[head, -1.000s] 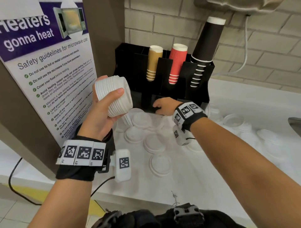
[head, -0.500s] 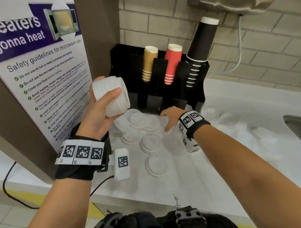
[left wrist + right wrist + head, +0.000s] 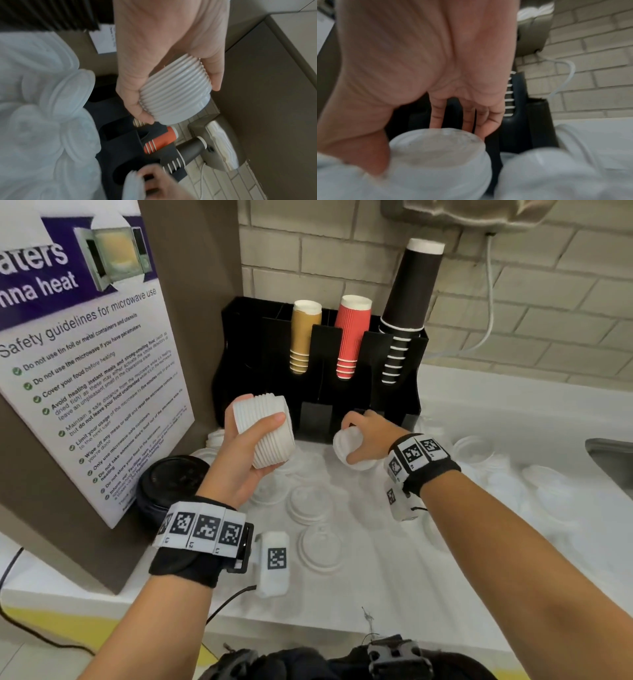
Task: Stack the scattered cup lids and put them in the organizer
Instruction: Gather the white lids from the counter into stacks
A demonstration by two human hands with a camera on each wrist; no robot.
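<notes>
My left hand (image 3: 253, 440) grips a thick stack of white cup lids (image 3: 270, 436) above the counter, in front of the black organizer (image 3: 239, 364). The same stack (image 3: 175, 92) fills the left wrist view, thumb on one side and fingers on the other. My right hand (image 3: 359, 436) holds a single white lid (image 3: 349, 446) lifted off the counter, to the right of the stack; that lid (image 3: 440, 151) shows blurred in the right wrist view. Several loose white lids (image 3: 310, 503) lie scattered on the white counter below both hands.
The organizer's back slots hold tan cups (image 3: 303, 337), red cups (image 3: 351, 337) and tall black cups (image 3: 407, 309). A stack of black lids (image 3: 171, 477) sits by the poster board (image 3: 85, 371) on the left. More clear lids (image 3: 474, 448) lie right, near a sink edge (image 3: 609, 453).
My right hand has picked a lid off the counter and lifted it toward the stack. My left hand has lowered the stack slightly toward the right hand.
</notes>
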